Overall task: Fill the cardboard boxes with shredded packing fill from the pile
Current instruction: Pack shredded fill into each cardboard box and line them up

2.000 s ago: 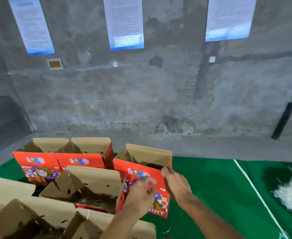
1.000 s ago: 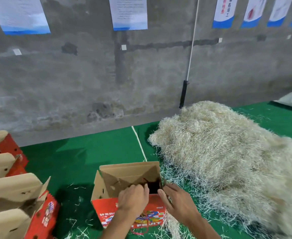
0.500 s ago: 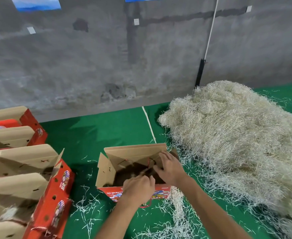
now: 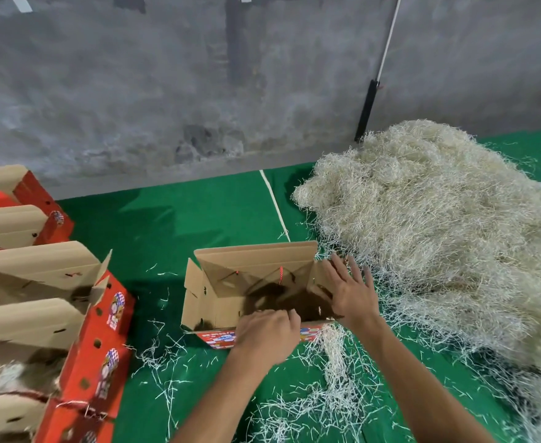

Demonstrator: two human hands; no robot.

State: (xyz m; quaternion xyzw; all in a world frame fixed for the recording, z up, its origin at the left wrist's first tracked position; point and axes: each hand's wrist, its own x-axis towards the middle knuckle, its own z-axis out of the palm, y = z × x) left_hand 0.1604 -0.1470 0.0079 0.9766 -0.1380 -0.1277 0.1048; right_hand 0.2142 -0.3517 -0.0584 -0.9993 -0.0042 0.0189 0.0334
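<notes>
An open red cardboard box (image 4: 218,292) with brown flaps stands on the green mat in front of me; its inside looks dark and bare. My left hand (image 4: 267,335) curls over the box's near wall, gripping the rim. My right hand (image 4: 350,290) lies flat with fingers spread against the box's right flap, holding nothing. A big pile of pale shredded packing fill (image 4: 448,225) rises just right of the box, touching its right side.
Several open red boxes (image 4: 80,340) stand in a row at the left, one showing fill inside. Loose shreds (image 4: 323,394) litter the green mat (image 4: 199,219). A grey concrete wall runs behind, with a black-handled pole (image 4: 367,110) leaning on it.
The box was carried from the row at the left and set down beside the pile. My right hand has shifted from inside the box to its right flap, fingers spread.
</notes>
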